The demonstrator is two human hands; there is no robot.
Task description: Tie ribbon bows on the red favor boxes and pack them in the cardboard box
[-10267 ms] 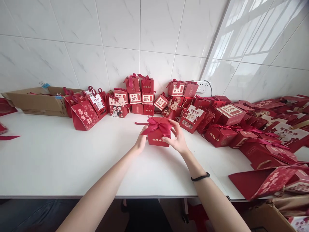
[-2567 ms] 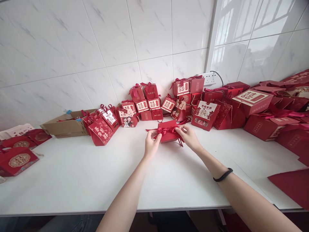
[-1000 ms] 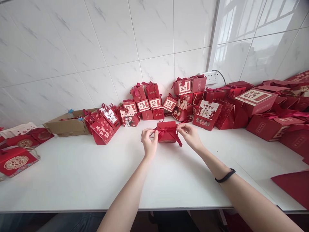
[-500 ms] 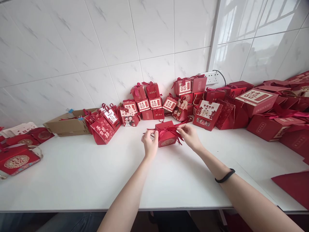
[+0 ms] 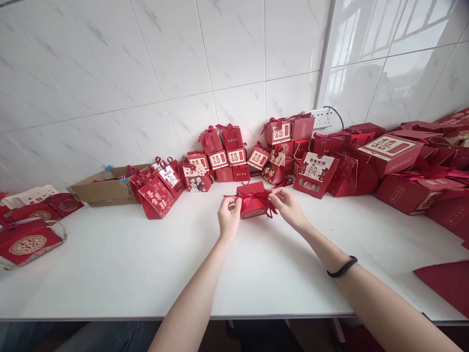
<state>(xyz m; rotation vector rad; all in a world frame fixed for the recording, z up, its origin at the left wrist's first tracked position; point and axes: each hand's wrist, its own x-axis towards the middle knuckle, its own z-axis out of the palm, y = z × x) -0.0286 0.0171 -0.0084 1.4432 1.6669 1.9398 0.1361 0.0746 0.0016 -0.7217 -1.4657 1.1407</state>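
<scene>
A small red gift box point(image 5: 252, 209) with a round gold print on its front is on the white table point(image 5: 139, 274), between my hands. Across its top runs a red ribbon point(image 5: 252, 196) tied in a bow. My left hand point(image 5: 229, 215) is at the box's left side, thumb and fingers pinched on the ribbon there. On the other side my right hand point(image 5: 287, 206) pinches the ribbon at the right, its fingertips close to the box edge. A ribbon tail hangs down at the right of the box.
Several finished-looking red boxes point(image 5: 217, 159) are stacked along the tiled wall. More large red boxes point(image 5: 390, 151) crowd the right side. At the left are a cardboard tray point(image 5: 106, 190) and a red box with a cord handle point(image 5: 29, 244). A power strip point(image 5: 321, 117) is by the wall.
The box has tilted back slightly, so less of its front print shows. The ribbon looks pulled tauter between my hands, which keep nearly the same places.
</scene>
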